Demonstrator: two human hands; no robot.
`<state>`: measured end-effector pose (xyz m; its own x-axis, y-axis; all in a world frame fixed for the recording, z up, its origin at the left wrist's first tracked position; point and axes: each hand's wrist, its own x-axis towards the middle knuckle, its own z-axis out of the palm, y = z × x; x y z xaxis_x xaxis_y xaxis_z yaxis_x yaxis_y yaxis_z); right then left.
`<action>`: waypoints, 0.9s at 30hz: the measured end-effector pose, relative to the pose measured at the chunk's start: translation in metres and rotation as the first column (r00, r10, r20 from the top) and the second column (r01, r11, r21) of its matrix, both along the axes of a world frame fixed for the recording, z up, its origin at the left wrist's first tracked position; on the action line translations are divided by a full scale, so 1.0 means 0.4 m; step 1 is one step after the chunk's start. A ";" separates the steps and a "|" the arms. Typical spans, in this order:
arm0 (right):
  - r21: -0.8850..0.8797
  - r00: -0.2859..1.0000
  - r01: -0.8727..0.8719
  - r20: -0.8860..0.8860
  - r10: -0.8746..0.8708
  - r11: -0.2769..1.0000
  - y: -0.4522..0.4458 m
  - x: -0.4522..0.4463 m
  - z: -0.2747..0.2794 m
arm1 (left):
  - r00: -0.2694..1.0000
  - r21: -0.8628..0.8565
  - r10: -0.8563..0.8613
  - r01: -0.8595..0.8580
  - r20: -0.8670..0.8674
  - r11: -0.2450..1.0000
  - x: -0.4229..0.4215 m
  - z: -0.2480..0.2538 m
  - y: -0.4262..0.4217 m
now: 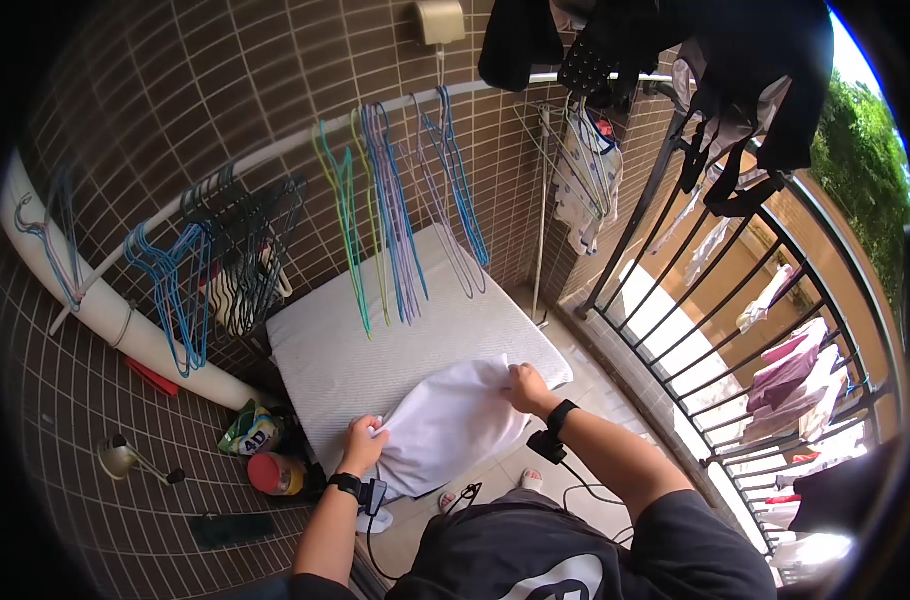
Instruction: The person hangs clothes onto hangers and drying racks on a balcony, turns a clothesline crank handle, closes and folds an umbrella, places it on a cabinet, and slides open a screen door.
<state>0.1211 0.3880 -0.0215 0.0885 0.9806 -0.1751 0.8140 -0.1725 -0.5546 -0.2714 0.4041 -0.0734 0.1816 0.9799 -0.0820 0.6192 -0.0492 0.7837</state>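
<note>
Closed grips of the left hand (363, 445) and right hand (528, 388) pinch opposite ends of a white cloth (450, 425); its long axis slants between them, right end farther forward, fabric sagging toward the wearer at the tabletop's (310, 335) near edge.

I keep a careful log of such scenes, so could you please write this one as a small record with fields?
left hand: grips one edge of the cloth
right hand: grips the cloth at its other side
white cloth: spread between both hands; garment type unclear
surface: pale ribbed cover, partly behind the cloth
wall side: blue hangers on a pale rail
floor side, left: red-lidded jar
right side: dark metal railing
</note>
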 end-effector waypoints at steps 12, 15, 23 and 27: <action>0.701 0.999 0.027 -0.032 -0.007 0.713 0.028 0.123 0.689 | 0.731 0.166 -0.502 0.485 0.461 0.859 0.278 0.410 -0.094; 0.833 0.998 -0.057 0.038 0.045 0.551 0.143 0.167 0.827 | 0.676 0.282 -0.576 0.504 0.459 0.816 0.380 0.527 -0.078; 0.911 0.936 -0.351 0.341 0.086 0.215 0.639 0.345 1.047 | 0.898 -0.048 -0.233 0.269 0.374 0.962 0.365 0.373 -0.032; 0.917 0.925 -0.378 0.379 0.014 0.126 0.834 0.363 1.158 | 0.883 -0.200 0.066 0.032 0.465 0.979 0.346 0.284 -0.108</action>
<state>0.2661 0.7217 0.4419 -0.2826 0.2986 0.9116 0.8378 0.5396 0.0830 -0.1331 0.3608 0.0404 0.2306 0.9558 -0.1825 0.1783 0.1428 0.9735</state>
